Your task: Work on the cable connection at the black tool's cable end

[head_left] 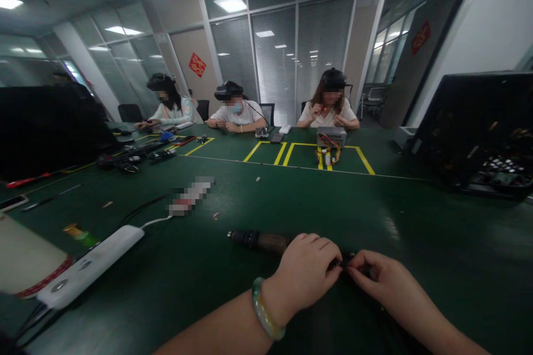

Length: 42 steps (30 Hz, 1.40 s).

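Above the green table [233,299], my left hand [310,269] is closed, its thumb and fingers pinched together. My right hand [387,280] is also closed, thumb against forefinger. Between the two sets of fingertips shows a small dark piece [343,264], too small and dark to name. A cylindrical tool [272,243], with a brown body, black ribbed collar and brass-coloured tip, points left from behind my left hand. Its other end is hidden, and whether that hand touches it I cannot tell. A green and yellow bangle [266,310] circles my left wrist.
Left lie a white power strip [94,266], a pale container [25,255] and a green-and-amber handle [81,236]. A black case [478,133] stands right. Across the table, three people sit; one is behind a grey box with coloured wires [332,137]. Black cables [137,155] lie far left.
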{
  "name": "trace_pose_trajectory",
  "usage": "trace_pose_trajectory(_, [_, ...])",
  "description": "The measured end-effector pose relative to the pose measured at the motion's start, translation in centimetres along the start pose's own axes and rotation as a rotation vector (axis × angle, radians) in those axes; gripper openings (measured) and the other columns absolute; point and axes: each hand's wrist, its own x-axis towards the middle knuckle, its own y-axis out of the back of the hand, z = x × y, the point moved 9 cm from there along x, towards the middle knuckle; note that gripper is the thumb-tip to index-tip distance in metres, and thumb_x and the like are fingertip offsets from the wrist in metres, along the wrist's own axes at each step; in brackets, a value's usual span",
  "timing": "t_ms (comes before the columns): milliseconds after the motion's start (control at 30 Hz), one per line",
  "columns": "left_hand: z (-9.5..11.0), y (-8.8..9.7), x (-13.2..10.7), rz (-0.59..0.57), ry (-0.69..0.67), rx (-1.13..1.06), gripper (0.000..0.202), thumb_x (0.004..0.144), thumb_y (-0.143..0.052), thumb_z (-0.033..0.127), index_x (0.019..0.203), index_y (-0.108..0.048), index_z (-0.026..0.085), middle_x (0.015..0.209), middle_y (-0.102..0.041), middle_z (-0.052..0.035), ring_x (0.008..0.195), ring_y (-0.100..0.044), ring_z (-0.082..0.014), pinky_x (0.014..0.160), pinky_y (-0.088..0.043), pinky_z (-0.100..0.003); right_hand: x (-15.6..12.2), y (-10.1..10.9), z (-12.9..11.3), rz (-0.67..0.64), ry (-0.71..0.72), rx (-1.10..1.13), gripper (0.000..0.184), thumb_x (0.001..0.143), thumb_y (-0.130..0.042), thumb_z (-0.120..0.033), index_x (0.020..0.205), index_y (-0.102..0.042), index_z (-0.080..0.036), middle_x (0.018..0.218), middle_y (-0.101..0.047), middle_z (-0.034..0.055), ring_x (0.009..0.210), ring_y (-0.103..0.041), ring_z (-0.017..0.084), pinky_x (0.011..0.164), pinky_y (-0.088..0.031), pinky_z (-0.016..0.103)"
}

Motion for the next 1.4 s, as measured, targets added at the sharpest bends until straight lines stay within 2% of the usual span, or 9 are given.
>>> trace_pose_trajectory(167, [0.09, -0.21, 0.01, -0.007, -0.031, 0.001, 0.008, 0.089, -0.057, 0.022, 0.096, -0.061, 0.023, 0.104, -0.064, 0.0020, 0.097, -0.056, -0.0172, 0.087, -0.040, -0.034, 0.12, -0.09, 0.31, 0.011, -0.010, -0.011, 0.022, 0.085, -0.055, -0.041, 0.083, -0.068, -0.024, 0.076, -0.069, -0.0010, 0.065, -0.060, 0.015, 0.058, -0.042, 0.022])
trace_pose_trajectory(300, [-0.45, -0.32, 0.01, 0.003, 0.023, -0.006, 0.014, 0.086, -0.063, 0.026, 0.099, -0.059, 0.022, 0.099, -0.065, 0.0011, 0.094, -0.057, -0.0183, 0.084, -0.042, -0.034, 0.29, -0.26, 0.42, -0.003, -0.020, -0.016, 0.022, 0.085, -0.055, -0.042, 0.083, -0.067, -0.024, 0.076, -0.069, -0.0018, 0.065, -0.060, 0.015, 0.059, -0.042, 0.022])
trace_pose_trajectory(433, [-0.44, -0.36, 0.03, 0.001, 0.008, -0.023, 0.012, 0.086, -0.064, 0.031, 0.094, -0.061, 0.022, 0.101, -0.065, 0.0010, 0.097, -0.057, -0.0182, 0.088, -0.041, -0.035, 0.30, -0.17, 0.37, -0.009, -0.019, -0.007, 0.021, 0.086, -0.055, -0.040, 0.082, -0.066, -0.024, 0.077, -0.069, -0.0018, 0.068, -0.062, 0.015, 0.060, -0.042, 0.021])
trace_pose_trajectory(600, [-0.11, -0.15, 0.02, -0.006, -0.023, 0.000, 0.007, 0.089, -0.058, 0.025, 0.094, -0.062, 0.024, 0.105, -0.065, 0.0021, 0.099, -0.057, -0.0169, 0.088, -0.041, -0.034, 0.26, -0.23, 0.62, -0.020, -0.021, 0.024, 0.021, 0.086, -0.054, -0.041, 0.083, -0.065, -0.024, 0.079, -0.069, -0.0017, 0.070, -0.062, 0.015, 0.061, -0.043, 0.021])
trace_pose_trajectory(700, [0.04, 0.06, -0.03, -0.008, -0.014, 0.006, 0.010, 0.087, -0.060, 0.025, 0.097, -0.062, 0.024, 0.103, -0.065, 0.0015, 0.099, -0.057, -0.0170, 0.089, -0.041, -0.034, 0.27, -0.23, 0.62, -0.012, -0.017, 0.024, 0.020, 0.085, -0.055, -0.040, 0.082, -0.065, -0.023, 0.077, -0.069, -0.0018, 0.068, -0.062, 0.015, 0.059, -0.042, 0.021])
trace_pose_trajectory(833, [0.02, 0.30, -0.04, -0.007, 0.011, -0.009, 0.019, 0.085, -0.064, 0.032, 0.100, -0.061, 0.023, 0.100, -0.066, 0.0010, 0.097, -0.058, -0.0175, 0.089, -0.042, -0.034, 0.22, -0.27, 0.62, -0.019, -0.037, 0.048, 0.021, 0.085, -0.055, -0.041, 0.080, -0.065, -0.023, 0.076, -0.070, -0.0011, 0.068, -0.062, 0.016, 0.058, -0.042, 0.022])
trace_pose_trajectory(1033, [0.18, 0.13, 0.03, -0.015, -0.027, 0.014, 0.011, 0.090, -0.057, 0.028, 0.098, -0.063, 0.025, 0.105, -0.065, 0.0022, 0.100, -0.057, -0.0162, 0.091, -0.041, -0.033, 0.22, -0.28, 0.69, -0.016, -0.038, 0.063, 0.023, 0.084, -0.055, -0.043, 0.082, -0.066, -0.023, 0.075, -0.069, -0.0010, 0.067, -0.062, 0.016, 0.058, -0.043, 0.022])
trace_pose_trajectory(1233, [-0.21, 0.17, -0.05, 0.001, 0.020, -0.005, 0.019, 0.086, -0.063, 0.033, 0.102, -0.061, 0.023, 0.101, -0.066, 0.0008, 0.097, -0.058, -0.0180, 0.087, -0.042, -0.034, 0.25, -0.28, 0.50, -0.007, -0.020, 0.045, 0.021, 0.086, -0.054, -0.040, 0.078, -0.063, -0.022, 0.072, -0.067, -0.0018, 0.068, -0.060, 0.015, 0.059, -0.042, 0.021])
trace_pose_trajectory(1400, [0.18, 0.30, -0.05, -0.005, -0.013, 0.001, 0.009, 0.090, -0.057, 0.028, 0.096, -0.062, 0.024, 0.104, -0.065, 0.0019, 0.099, -0.057, -0.0165, 0.090, -0.041, -0.034, 0.24, -0.38, 0.64, -0.024, -0.036, 0.063, 0.022, 0.086, -0.054, -0.041, 0.081, -0.063, -0.022, 0.073, -0.067, -0.0017, 0.066, -0.060, 0.015, 0.059, -0.043, 0.021])
